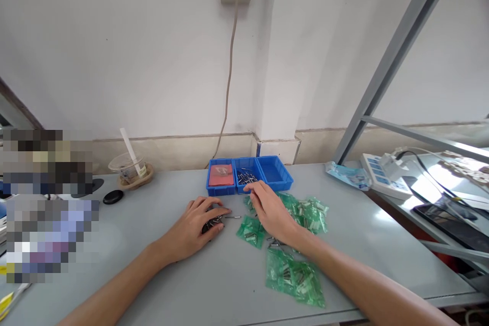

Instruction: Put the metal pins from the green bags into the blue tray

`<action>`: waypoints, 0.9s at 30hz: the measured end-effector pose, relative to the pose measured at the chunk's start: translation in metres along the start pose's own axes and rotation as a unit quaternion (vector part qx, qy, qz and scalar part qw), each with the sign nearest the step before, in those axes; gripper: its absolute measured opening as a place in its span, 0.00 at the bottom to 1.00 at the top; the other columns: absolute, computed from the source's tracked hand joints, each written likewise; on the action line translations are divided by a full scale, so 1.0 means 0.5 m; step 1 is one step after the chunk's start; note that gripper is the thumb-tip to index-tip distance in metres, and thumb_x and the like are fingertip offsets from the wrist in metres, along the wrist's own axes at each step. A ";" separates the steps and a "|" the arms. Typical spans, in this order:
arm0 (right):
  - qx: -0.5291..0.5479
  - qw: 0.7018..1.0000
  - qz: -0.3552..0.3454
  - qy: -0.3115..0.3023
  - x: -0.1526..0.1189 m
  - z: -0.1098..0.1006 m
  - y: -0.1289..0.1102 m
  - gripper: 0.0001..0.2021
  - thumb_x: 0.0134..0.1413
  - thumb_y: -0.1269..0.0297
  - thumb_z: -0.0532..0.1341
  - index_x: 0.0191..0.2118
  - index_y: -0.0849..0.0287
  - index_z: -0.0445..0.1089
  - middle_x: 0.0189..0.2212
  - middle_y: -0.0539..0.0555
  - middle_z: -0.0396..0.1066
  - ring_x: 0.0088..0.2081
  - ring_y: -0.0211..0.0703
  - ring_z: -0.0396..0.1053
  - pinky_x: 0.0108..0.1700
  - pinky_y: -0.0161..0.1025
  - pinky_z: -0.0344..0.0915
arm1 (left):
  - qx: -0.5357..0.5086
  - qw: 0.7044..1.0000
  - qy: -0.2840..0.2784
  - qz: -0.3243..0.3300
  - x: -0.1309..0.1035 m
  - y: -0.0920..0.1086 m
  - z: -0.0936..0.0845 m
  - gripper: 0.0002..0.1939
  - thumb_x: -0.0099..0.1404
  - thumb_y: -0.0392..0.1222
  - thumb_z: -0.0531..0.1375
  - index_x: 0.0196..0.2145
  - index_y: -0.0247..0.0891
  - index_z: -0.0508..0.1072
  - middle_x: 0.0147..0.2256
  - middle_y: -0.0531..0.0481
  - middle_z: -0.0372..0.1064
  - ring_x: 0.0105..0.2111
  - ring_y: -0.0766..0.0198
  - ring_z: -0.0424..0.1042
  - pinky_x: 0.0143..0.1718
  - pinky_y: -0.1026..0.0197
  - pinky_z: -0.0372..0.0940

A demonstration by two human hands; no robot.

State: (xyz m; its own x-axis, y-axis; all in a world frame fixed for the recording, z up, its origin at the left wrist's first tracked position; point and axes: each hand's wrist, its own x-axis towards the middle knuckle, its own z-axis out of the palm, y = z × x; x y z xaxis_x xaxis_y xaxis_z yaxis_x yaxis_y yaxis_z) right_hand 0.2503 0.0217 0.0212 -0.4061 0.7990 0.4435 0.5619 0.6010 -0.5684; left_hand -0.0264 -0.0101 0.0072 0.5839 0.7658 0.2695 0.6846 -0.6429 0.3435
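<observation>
My left hand (200, 226) is cupped on the table around a small heap of dark and silvery metal pins (212, 222), its thumb and fingers curled about them. A single pin (233, 217) lies just right of its fingertips. My right hand (269, 209) hovers at the front of the middle blue bin (239, 163), fingers bent down and thumb apart; I see nothing between them. More metal pins (247, 177) lie in that bin. Under and beside my right hand are green plastic bags (251, 232) with small metal parts inside, and several loose pins (275, 242).
The left blue bin (220, 190) holds a pink-red sheet (220, 177) with a small clear bag; a third blue bin (275, 172) stands right. A lidded cup (132, 167), black oval object (113, 196), blue packet (347, 175), power strip (384, 175) and metal frame (389, 74) surround the work area.
</observation>
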 end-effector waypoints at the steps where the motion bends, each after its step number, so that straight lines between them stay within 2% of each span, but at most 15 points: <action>1: -0.001 1.000 0.001 0.002 0.000 0.000 0.001 0.15 0.76 0.69 0.46 0.56 0.53 0.67 0.48 0.58 0.69 0.49 0.51 0.68 0.52 0.48 0.65 | 0.002 1.000 -0.004 0.004 0.000 0.003 -0.001 0.19 0.80 0.48 0.54 0.64 0.56 0.69 0.63 0.48 0.63 0.60 0.49 0.62 0.60 0.44 0.61; 5: -0.017 1.000 0.002 -0.013 0.000 0.000 0.004 0.17 0.74 0.71 0.45 0.53 0.54 0.70 0.46 0.58 0.68 0.47 0.50 0.69 0.50 0.47 0.66 | 0.015 1.000 -0.023 0.015 0.000 0.010 -0.002 0.21 0.79 0.52 0.55 0.67 0.58 0.67 0.66 0.49 0.61 0.63 0.45 0.58 0.62 0.40 0.59; 9: -0.009 1.000 0.018 0.009 0.002 -0.001 0.002 0.12 0.73 0.70 0.49 0.47 0.53 0.69 0.44 0.56 0.70 0.45 0.49 0.69 0.48 0.46 0.66 | 0.024 0.999 -0.029 0.011 0.002 0.012 0.002 0.20 0.79 0.51 0.54 0.65 0.58 0.69 0.65 0.51 0.62 0.64 0.45 0.57 0.63 0.40 0.59; 15: 0.059 0.995 0.080 0.026 0.006 -0.009 0.002 0.01 0.68 0.66 0.58 0.42 0.52 0.66 0.39 0.50 0.73 0.42 0.47 0.70 0.44 0.43 0.65 | 0.014 1.000 -0.001 0.014 0.004 -0.001 0.009 0.16 0.78 0.48 0.56 0.60 0.54 0.74 0.62 0.51 0.68 0.62 0.49 0.61 0.61 0.43 0.61; 18: 0.086 0.991 0.089 0.039 0.010 -0.011 0.004 0.02 0.66 0.64 0.60 0.40 0.52 0.65 0.38 0.50 0.72 0.40 0.46 0.70 0.43 0.43 0.65 | 0.013 1.000 0.016 0.016 0.005 -0.013 0.012 0.14 0.78 0.48 0.58 0.57 0.52 0.76 0.58 0.50 0.71 0.60 0.50 0.63 0.60 0.44 0.62; 22: 0.104 0.989 0.077 0.067 0.015 -0.011 0.006 0.01 0.66 0.65 0.60 0.40 0.53 0.67 0.41 0.52 0.69 0.40 0.46 0.68 0.43 0.43 0.65 | 0.015 0.999 0.032 0.011 0.006 -0.025 0.016 0.13 0.77 0.48 0.59 0.56 0.51 0.77 0.55 0.50 0.73 0.59 0.50 0.63 0.60 0.44 0.62; 27: 0.132 0.984 0.104 0.059 0.016 -0.014 0.002 0.02 0.67 0.64 0.58 0.42 0.52 0.67 0.34 0.48 0.71 0.36 0.45 0.67 0.38 0.41 0.63 | 0.016 0.999 0.028 0.006 0.004 -0.026 0.017 0.12 0.77 0.48 0.59 0.55 0.50 0.76 0.55 0.50 0.72 0.60 0.50 0.63 0.62 0.43 0.61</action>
State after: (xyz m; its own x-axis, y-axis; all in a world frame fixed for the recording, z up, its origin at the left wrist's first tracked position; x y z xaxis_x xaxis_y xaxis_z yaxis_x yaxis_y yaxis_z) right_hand 0.2526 0.0285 0.0289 -0.2074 0.9070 0.3665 0.4116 0.4208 -0.8084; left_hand -0.0306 -0.0005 -0.0044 0.5673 0.7568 0.3247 0.6918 -0.6518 0.3107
